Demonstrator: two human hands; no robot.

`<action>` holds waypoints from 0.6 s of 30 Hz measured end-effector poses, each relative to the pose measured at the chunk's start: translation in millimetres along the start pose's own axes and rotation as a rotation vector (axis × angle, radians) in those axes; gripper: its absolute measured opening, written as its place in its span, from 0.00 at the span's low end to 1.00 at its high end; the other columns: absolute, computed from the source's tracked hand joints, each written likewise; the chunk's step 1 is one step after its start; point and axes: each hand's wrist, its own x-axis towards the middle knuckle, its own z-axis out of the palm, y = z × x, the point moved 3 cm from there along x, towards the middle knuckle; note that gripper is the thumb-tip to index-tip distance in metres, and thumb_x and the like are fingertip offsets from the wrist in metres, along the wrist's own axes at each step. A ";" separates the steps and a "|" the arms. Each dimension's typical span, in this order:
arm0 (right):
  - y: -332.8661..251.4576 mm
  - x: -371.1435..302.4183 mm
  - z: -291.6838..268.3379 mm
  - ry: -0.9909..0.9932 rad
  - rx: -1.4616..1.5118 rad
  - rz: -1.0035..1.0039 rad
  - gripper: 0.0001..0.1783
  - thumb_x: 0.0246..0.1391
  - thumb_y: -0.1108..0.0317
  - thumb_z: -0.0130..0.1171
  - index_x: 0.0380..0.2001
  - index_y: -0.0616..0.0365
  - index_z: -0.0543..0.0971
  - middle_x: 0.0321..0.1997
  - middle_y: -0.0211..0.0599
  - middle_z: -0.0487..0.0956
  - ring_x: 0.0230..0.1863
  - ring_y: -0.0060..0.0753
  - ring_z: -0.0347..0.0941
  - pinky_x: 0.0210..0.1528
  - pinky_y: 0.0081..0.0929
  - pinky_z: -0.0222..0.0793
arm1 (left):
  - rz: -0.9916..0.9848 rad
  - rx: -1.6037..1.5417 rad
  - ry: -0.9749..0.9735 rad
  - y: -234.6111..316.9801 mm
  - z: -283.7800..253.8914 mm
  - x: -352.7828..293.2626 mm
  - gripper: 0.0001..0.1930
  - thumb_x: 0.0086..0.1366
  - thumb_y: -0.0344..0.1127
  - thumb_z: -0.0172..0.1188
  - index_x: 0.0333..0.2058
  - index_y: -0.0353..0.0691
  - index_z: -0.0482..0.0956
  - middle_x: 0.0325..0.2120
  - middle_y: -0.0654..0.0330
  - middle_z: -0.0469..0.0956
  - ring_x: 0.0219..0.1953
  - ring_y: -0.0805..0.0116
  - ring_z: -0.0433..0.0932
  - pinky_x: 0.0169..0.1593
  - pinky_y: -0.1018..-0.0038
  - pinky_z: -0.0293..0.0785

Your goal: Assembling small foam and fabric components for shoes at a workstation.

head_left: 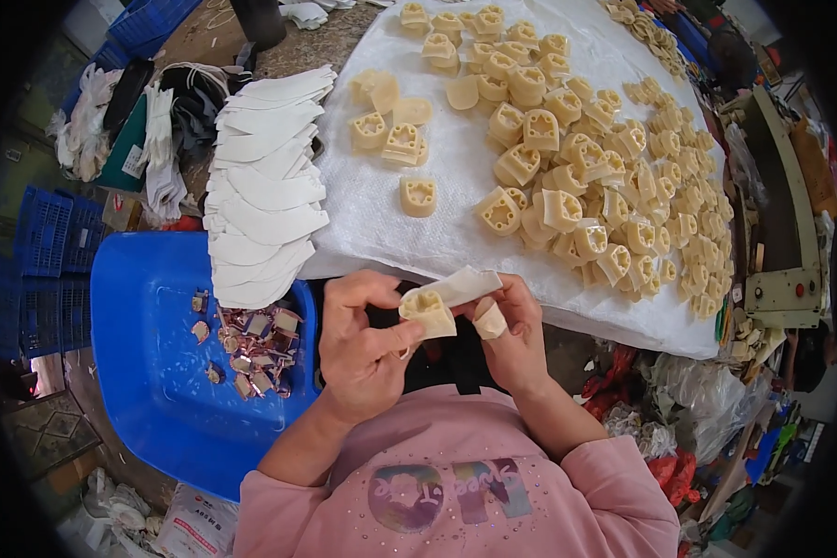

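Observation:
In front of my chest, my left hand [367,339] grips a cream moulded block [428,314], which looks like a shoe heel, between thumb and fingers. A white curved sheet piece [465,285] lies against its upper side. My right hand [516,339] pinches the right end of this sheet, with a pale wrap [489,318] around the thumb. The fingertips behind the sheet are hidden. Just beyond my hands, a single similar cream block [418,197] stands on the white woven cloth [372,232].
Many cream blocks [581,153] are heaped across the cloth to the right. Overlapping white sheet pieces [265,186] form a stack at left. Below it, a blue tub [149,353] holds shiny pinkish pieces [259,349]. Blue crates [42,232] stand far left; plastic bags [707,400] lie at right.

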 end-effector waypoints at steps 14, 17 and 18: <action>-20.7 -6.6 6.5 0.050 -0.039 0.113 0.13 0.62 0.71 0.42 0.43 0.68 0.71 0.44 0.43 0.76 0.44 0.29 0.74 0.48 0.28 0.72 | 0.222 0.420 -0.309 5.2 25.9 1.5 0.11 0.43 0.20 0.60 0.29 0.32 0.72 0.30 0.53 0.72 0.26 0.63 0.70 0.26 0.70 0.63; -23.0 -2.0 7.3 0.021 -0.225 0.150 0.12 0.60 0.73 0.42 0.43 0.67 0.72 0.39 0.46 0.78 0.40 0.32 0.76 0.43 0.27 0.72 | 0.194 0.487 -0.391 4.9 26.4 5.8 0.10 0.45 0.18 0.58 0.28 0.32 0.72 0.31 0.54 0.71 0.26 0.61 0.69 0.27 0.70 0.64; -22.6 0.8 6.5 -0.025 -0.334 0.192 0.12 0.60 0.73 0.43 0.43 0.66 0.72 0.37 0.47 0.78 0.39 0.33 0.77 0.41 0.27 0.72 | 0.197 0.484 -0.397 2.6 26.2 4.8 0.10 0.45 0.18 0.58 0.28 0.32 0.72 0.31 0.54 0.71 0.26 0.61 0.69 0.27 0.70 0.64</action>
